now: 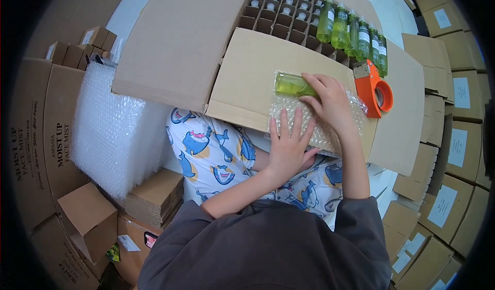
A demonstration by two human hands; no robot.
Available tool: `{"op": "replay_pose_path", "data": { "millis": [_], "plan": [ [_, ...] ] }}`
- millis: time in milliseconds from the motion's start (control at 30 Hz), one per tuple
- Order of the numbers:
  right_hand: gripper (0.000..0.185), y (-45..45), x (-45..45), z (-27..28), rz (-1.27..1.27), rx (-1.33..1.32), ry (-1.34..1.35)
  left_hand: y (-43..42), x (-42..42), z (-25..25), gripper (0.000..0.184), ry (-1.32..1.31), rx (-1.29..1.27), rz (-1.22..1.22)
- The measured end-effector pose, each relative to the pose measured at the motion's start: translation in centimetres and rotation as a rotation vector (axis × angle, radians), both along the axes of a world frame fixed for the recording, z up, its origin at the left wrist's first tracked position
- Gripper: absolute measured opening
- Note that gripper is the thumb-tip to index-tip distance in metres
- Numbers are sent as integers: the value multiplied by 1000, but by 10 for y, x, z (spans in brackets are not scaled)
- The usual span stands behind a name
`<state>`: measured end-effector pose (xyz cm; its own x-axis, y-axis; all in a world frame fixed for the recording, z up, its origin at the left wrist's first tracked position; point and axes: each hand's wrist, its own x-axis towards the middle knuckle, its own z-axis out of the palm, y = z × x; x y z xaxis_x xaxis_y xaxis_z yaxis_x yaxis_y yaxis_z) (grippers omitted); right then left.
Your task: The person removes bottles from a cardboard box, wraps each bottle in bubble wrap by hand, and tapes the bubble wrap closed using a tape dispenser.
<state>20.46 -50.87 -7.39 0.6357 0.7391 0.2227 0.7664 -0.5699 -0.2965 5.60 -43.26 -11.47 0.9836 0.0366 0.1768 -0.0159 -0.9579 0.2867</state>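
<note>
A bottle of clear green liquid (291,84) lies on its side on a sheet of bubble wrap (283,106), which is spread over a cardboard flap (252,68). Its right end is under my right hand (330,100), whose thumb and fingers are closed around it. My left hand (290,144) lies flat on the near edge of the wrap, fingers spread, below the bottle. An orange tape dispenser (365,90) stands just right of my right hand. Several upright green bottles (340,28) form a row at the box's right side.
Behind the flap, a divided carton (281,30) holds several bottles with pale tops. A thick stack of bubble wrap sheets (105,130) stands at left, beside flattened cardboard (160,194) and an open small box (90,218). Labelled cartons (456,145) are piled along the right.
</note>
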Motion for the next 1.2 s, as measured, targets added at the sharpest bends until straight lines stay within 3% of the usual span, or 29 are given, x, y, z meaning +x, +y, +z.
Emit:
{"op": "replay_pose_path", "data": {
  "millis": [167,300,467,567,667,700,800,1100,1200],
  "plan": [
    [47,2,0,2,8,-6,29,2,-1,1,70,8,18,1],
    [46,2,1,2,5,-14,54,13,1,18,61,-35,-56,11],
    [45,-1,2,7,-8,-41,75,82,62,35,45,-227,-266,-130],
    [44,-5,7,3,50,28,79,121,107,29,55,-163,-308,-234],
    [46,-9,20,-4,77,53,213,137,135,29,71,241,-272,-411],
    [47,-10,23,-5,91,63,282,138,141,32,71,243,-271,-412],
    [51,-11,32,-1,100,89,296,136,154,40,80,612,-333,-421],
    [68,-6,58,15,55,-175,556,126,142,48,72,434,-100,-370],
    [67,-7,58,9,93,-193,450,127,138,44,66,254,-77,-396]
  ]
}}
